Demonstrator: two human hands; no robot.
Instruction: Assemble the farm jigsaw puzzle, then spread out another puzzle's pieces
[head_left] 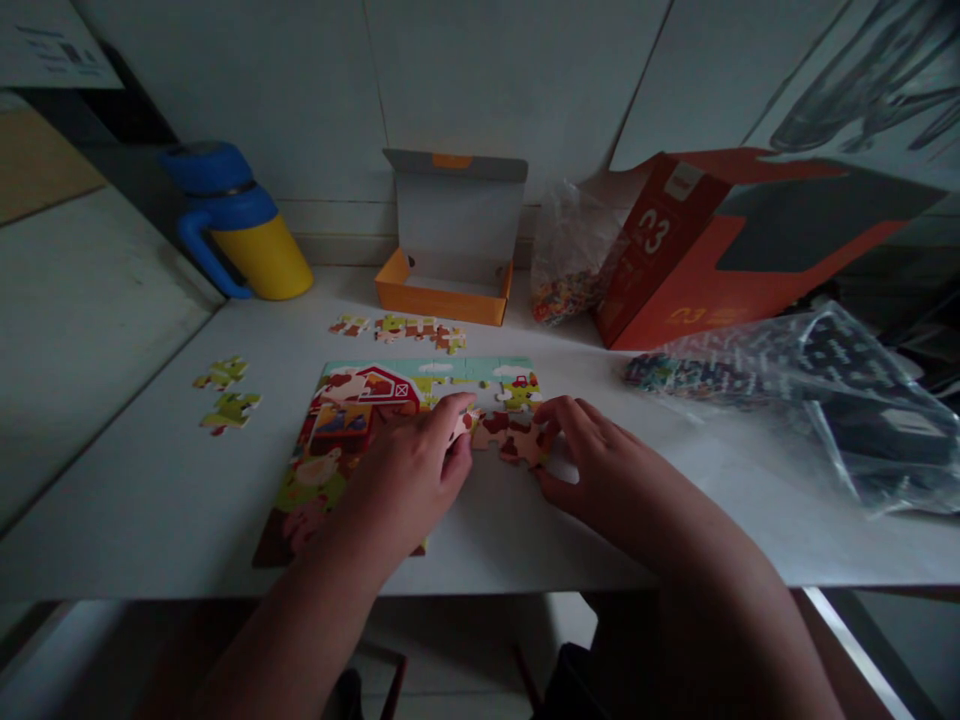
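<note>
A farm-scene jigsaw puzzle point(324, 470) lies partly assembled on the table, with a red barn at its left and a strip of sky along the top. My left hand point(409, 465) is over its middle, thumb and forefinger pinching a pinkish puzzle piece point(463, 424). To the right, brown-and-pink joined pieces point(517, 440) lie flat on the table. My right hand point(592, 455) grips their right edge between thumb and fingers. Just above them is a green piece with a red vehicle point(519, 393). My left hand and forearm cover part of the puzzle.
Loose pieces point(231, 411) lie at the left, and a row of others point(409, 328) behind the puzzle. An open orange box point(442, 298), a bag of pieces point(566, 265), a red box point(660, 260), a plastic bag point(847, 400) and a blue-and-yellow jug point(259, 250) stand around.
</note>
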